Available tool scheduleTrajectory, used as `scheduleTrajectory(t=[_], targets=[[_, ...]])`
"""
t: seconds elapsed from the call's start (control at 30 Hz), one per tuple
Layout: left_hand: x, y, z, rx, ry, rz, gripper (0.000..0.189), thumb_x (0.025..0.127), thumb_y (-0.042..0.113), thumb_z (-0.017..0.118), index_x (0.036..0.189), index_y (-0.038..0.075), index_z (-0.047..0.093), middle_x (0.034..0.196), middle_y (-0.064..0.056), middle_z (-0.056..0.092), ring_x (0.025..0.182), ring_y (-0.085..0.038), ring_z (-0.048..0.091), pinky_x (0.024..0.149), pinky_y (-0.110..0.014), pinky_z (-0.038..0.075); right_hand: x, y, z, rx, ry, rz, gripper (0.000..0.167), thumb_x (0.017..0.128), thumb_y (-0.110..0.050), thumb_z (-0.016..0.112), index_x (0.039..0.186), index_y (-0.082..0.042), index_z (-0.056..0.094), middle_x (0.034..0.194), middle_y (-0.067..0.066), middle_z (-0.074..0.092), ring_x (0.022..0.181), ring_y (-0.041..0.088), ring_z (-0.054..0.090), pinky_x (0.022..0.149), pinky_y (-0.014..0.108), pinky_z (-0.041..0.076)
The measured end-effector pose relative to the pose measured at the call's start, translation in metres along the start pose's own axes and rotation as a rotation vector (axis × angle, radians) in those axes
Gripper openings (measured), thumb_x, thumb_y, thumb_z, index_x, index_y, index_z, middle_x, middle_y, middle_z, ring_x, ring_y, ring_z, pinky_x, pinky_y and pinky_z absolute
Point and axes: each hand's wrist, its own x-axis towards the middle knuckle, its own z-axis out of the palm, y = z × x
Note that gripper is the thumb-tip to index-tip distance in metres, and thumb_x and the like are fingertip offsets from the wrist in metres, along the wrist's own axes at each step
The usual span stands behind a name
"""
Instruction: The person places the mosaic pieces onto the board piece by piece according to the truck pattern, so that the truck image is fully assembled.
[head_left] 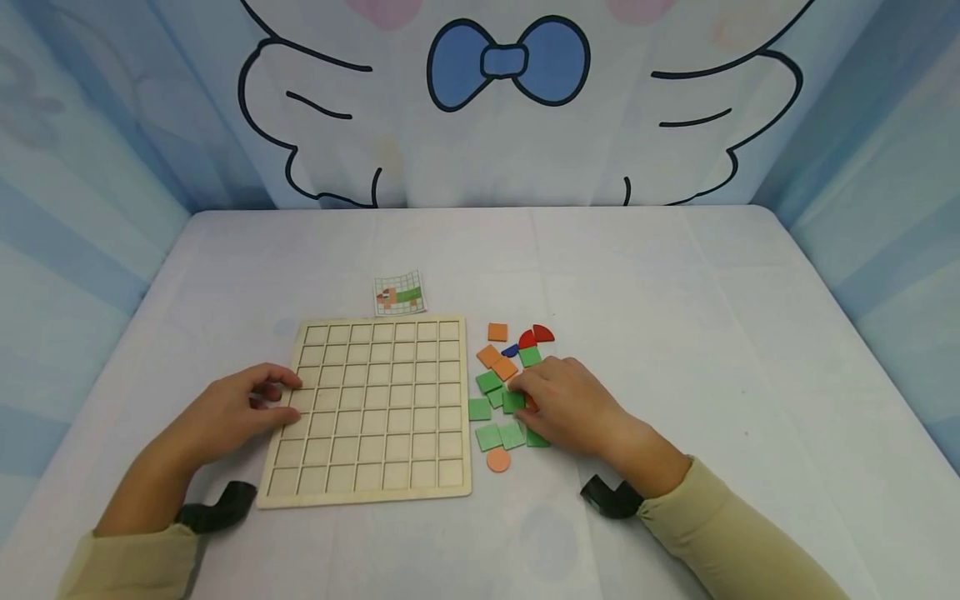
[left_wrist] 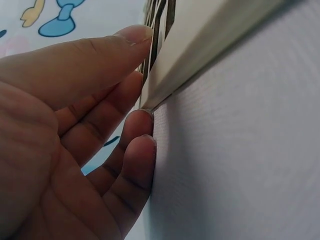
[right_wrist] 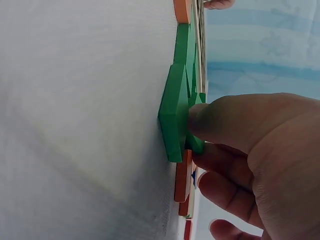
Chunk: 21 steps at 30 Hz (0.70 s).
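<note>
A pale wooden grid board [head_left: 363, 497] lies on the table, its squares bare. At its left edge is my left hand [head_left: 243, 408], thumb and fingertips resting against the rim; the left wrist view shows the thumb [left_wrist: 135, 35] at the board's edge. Right of the board, my right hand [head_left: 573, 408] reaches into a loose group of tiles. Its thumb and forefinger pinch a green square tile [head_left: 513, 402]. A second green tile [right_wrist: 173, 115] leans beside the thumb in the right wrist view. Part of the group is hidden beneath the right hand.
A small picture card [head_left: 400, 294] with a gridded green and orange figure lies behind the board. Around the right hand are orange squares [head_left: 497, 332], red quarter-round pieces [head_left: 543, 333], a blue piece [head_left: 511, 351] and an orange disc [head_left: 498, 459]. Patterned curtains surround the white table [head_left: 675, 317].
</note>
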Motion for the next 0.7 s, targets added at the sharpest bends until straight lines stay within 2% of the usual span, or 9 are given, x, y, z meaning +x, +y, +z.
scheduleTrajectory(t=[0.23, 0.43, 0.7], targets=[[0.0, 0.0, 0.0, 0.002, 0.003, -0.002, 0.044, 0.087, 0.026, 0.077, 0.123, 0.006, 0.062, 0.109, -0.014, 0.059, 0.097, -0.03, 0.056, 0.081, -0.047, 0.044, 0.0, 0.0, 0.0, -0.011, 0.021, -0.008, 0.028, 0.084, -0.019, 0.081, 0.106, -0.005, 0.072, 0.094, 0.003, 0.069, 0.088, 0.022, 0.063, 0.083, 0.042, 0.049], [0.001, -0.001, 0.001, 0.001, 0.006, 0.006, 0.043, 0.087, 0.026, 0.077, 0.123, 0.006, 0.062, 0.109, -0.013, 0.06, 0.096, -0.03, 0.056, 0.081, -0.047, 0.044, 0.0, -0.001, 0.001, 0.052, 0.074, -0.052, 0.026, 0.083, -0.016, 0.081, 0.103, -0.003, 0.071, 0.086, 0.001, 0.065, 0.083, 0.02, 0.061, 0.079, 0.038, 0.05], [0.001, -0.001, 0.002, -0.002, 0.007, -0.009, 0.044, 0.087, 0.026, 0.077, 0.123, 0.006, 0.062, 0.109, -0.014, 0.059, 0.096, -0.03, 0.055, 0.081, -0.046, 0.043, 0.006, -0.012, 0.0, 0.18, -0.008, -0.056, 0.026, 0.088, -0.014, 0.076, 0.109, 0.0, 0.07, 0.099, 0.004, 0.068, 0.093, 0.021, 0.061, 0.084, 0.035, 0.05]])
